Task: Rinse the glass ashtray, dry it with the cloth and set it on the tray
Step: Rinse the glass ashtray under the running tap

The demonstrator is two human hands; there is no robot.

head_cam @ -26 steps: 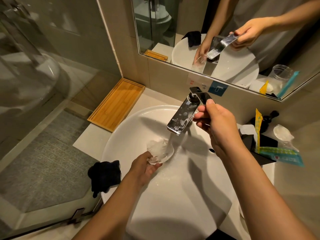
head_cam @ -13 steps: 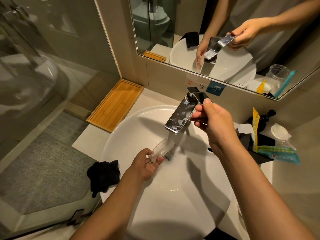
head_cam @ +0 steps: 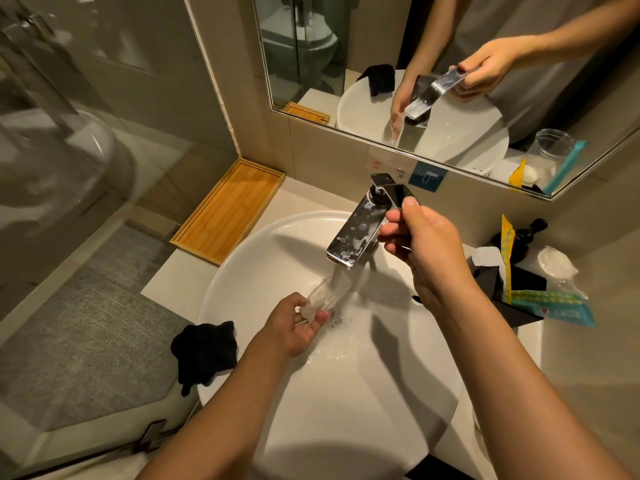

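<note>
My left hand (head_cam: pixel 296 327) holds the clear glass ashtray (head_cam: pixel 323 296) tilted on edge under water running from the chrome faucet (head_cam: pixel 356 233). My right hand (head_cam: pixel 419 251) grips the faucet's lever handle (head_cam: pixel 398 194) from the right. The black cloth (head_cam: pixel 204 351) lies crumpled on the left rim of the white basin (head_cam: pixel 256 268). The bamboo tray (head_cam: pixel 230 209) sits on the counter at the back left, against the wall.
A mirror (head_cam: pixel 450 81) spans the wall behind the faucet. At the right of the basin stand a black holder (head_cam: pixel 505 296) with packets, a yellow sachet (head_cam: pixel 507 251) and a wrapped round item (head_cam: pixel 556 263). A glass shower panel (head_cam: pixel 62 168) borders the counter on the left.
The ashtray has turned from lying flat under the stream to standing tilted on edge in my left hand. My right hand stays on the lever.
</note>
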